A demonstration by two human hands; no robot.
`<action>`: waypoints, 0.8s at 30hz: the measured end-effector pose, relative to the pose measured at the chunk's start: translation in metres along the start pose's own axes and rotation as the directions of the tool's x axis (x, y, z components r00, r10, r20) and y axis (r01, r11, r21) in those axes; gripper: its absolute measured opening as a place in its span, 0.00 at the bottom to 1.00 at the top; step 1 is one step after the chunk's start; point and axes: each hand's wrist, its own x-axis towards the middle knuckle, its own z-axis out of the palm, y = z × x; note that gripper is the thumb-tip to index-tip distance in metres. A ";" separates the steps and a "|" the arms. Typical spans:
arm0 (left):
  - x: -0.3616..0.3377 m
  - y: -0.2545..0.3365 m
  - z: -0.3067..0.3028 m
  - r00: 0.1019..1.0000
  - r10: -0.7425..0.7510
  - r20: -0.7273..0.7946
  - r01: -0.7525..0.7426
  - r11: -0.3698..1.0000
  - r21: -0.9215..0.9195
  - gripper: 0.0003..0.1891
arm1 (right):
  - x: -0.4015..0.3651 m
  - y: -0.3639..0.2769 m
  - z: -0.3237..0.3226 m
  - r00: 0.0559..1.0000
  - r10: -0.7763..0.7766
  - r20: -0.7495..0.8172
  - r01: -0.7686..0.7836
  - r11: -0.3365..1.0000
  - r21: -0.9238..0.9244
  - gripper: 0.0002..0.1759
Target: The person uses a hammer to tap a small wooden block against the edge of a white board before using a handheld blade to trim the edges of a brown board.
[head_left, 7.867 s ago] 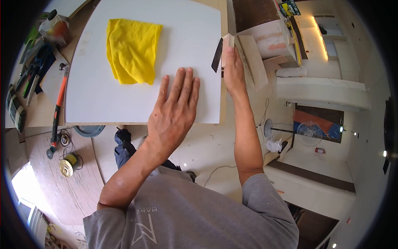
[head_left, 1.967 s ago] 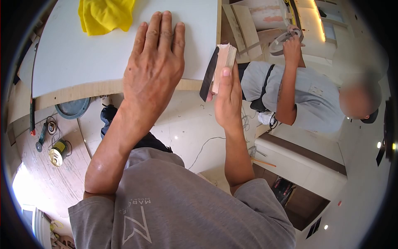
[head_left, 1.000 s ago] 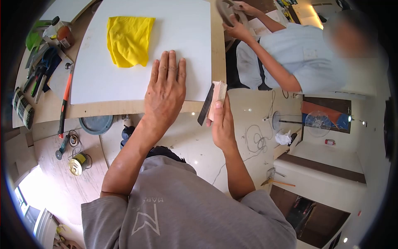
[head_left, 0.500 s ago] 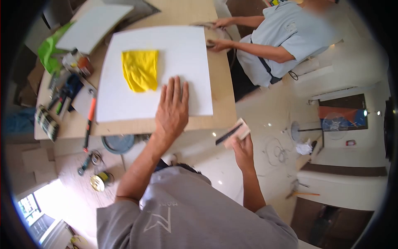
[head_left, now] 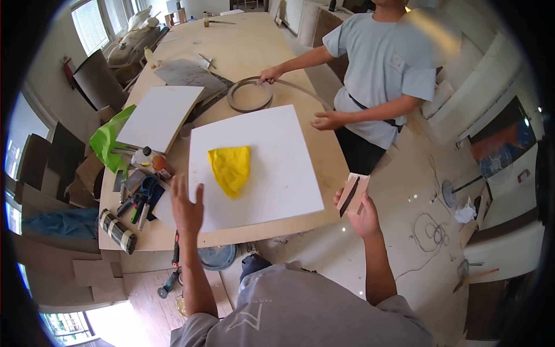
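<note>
The right hand (head_left: pixel 366 220) grasps a pale rectangular wooden block (head_left: pixel 359 195), long axis running near-to-far, while the empty left hand (head_left: pixel 188 211) is nearer the rumpled yellow cloth (head_left: pixel 230 169) on its right.

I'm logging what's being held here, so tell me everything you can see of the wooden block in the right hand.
The block is pale pinkish-tan, roughly rectangular, and looks like bare wood, with a whitish, uneven upper end. A thin dark strip runs slantwise along it, its lower end jutting out; whether it is attached can't be told. The right hand grips the lower part, holding the block tilted, clear of the white board and to the right of its near corner.
</note>
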 end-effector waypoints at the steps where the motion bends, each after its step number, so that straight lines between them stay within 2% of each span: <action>1: 0.006 -0.030 0.000 0.997 -0.011 -0.074 0.017 0.997 0.074 0.32 | 0.014 0.003 0.002 1.000 0.023 0.010 -0.023 1.000 -0.007 0.33; 2: 0.013 -0.042 -0.006 0.984 -0.155 0.083 0.156 0.988 -0.010 0.32 | 0.031 0.005 0.003 0.998 0.038 0.045 -0.038 0.999 -0.003 0.33; 3: 0.022 -0.052 -0.010 0.927 -0.283 0.248 0.308 0.949 -0.071 0.32 | 0.048 0.006 0.007 0.998 0.060 0.021 -0.060 0.998 0.009 0.33; 4: 0.027 -0.062 -0.015 0.826 -0.383 0.414 0.462 0.880 -0.108 0.32 | 0.064 0.006 0.013 0.996 0.084 -0.005 -0.084 0.996 0.020 0.33; 5: 0.028 -0.066 -0.016 0.773 -0.394 0.497 0.558 0.795 -0.238 0.32 | 0.079 0.006 0.018 0.994 0.107 -0.032 -0.106 0.994 0.029 0.32; 7: 0.031 -0.062 -0.012 0.678 -0.343 0.650 0.707 0.544 -0.451 0.33 | 0.103 0.007 0.025 0.977 0.211 0.012 -0.212 0.977 0.039 0.31; 8: 0.035 -0.058 -0.012 0.652 -0.367 0.664 0.729 0.543 -0.416 0.30 | 0.113 0.007 0.028 0.966 0.257 0.029 -0.258 0.965 0.042 0.31; 11: 0.034 -0.098 0.037 0.650 -0.310 0.694 0.742 0.457 -0.490 0.28 | 0.127 0.015 0.037 0.957 0.289 -0.022 -0.289 0.957 -0.004 0.28; 14: 0.038 -0.068 0.028 0.692 -0.446 0.568 0.704 0.590 -0.395 0.27 | 0.127 0.016 0.043 0.969 0.248 -0.007 -0.248 0.969 -0.021 0.26; 15: 0.043 -0.063 0.023 0.708 -0.440 0.552 0.689 0.605 -0.400 0.27 | 0.124 0.012 0.049 0.975 0.222 -0.017 -0.222 0.975 -0.009 0.26; 16: 0.050 -0.052 0.011 0.771 -0.450 0.450 0.613 0.717 -0.332 0.27 | 0.121 0.009 0.050 0.975 0.222 -0.011 -0.222 0.975 -0.006 0.25; 17: 0.060 -0.059 0.003 0.761 -0.378 0.527 0.617 0.671 -0.411 0.27 | 0.118 0.004 0.050 0.975 0.223 -0.003 -0.223 0.975 -0.003 0.25; 18: 0.078 -0.052 -0.014 0.836 -0.298 0.461 0.473 0.818 -0.329 0.28 | 0.114 -0.010 0.050 0.967 0.251 0.052 -0.253 0.967 0.040 0.27; 19: 0.095 -0.045 -0.031 0.897 -0.213 0.387 0.313 0.924 -0.218 0.28 | 0.111 -0.019 0.055 0.975 0.204 0.082 -0.209 0.976 0.055 0.26; 20: 0.111 -0.025 -0.057 0.935 -0.128 0.331 0.201 0.960 -0.197 0.30 | 0.110 -0.024 0.059 0.980 0.154 0.127 -0.164 0.984 0.074 0.26; 21: 0.132 0.008 -0.076 0.906 -0.299 0.301 0.374 0.899 -0.231 0.31 | 0.111 -0.026 0.059 0.979 0.101 0.176 -0.119 0.988 0.095 0.25; 22: 0.159 0.021 -0.099 0.909 -0.286 0.302 0.342 0.928 -0.149 0.32 | 0.113 -0.027 0.055 0.962 0.081 0.261 -0.120 0.983 0.137 0.25; 23: 0.191 0.020 -0.114 0.937 -0.212 0.278 0.267 0.948 -0.175 0.32 | 0.115 -0.027 0.053 0.936 0.056 0.347 -0.124 0.977 0.175 0.25; 24: 0.207 0.055 -0.132 0.959 -0.168 0.227 0.215 0.955 -0.204 0.31 | 0.111 -0.030 0.063 0.946 0.050 0.321 -0.113 0.977 0.180 0.26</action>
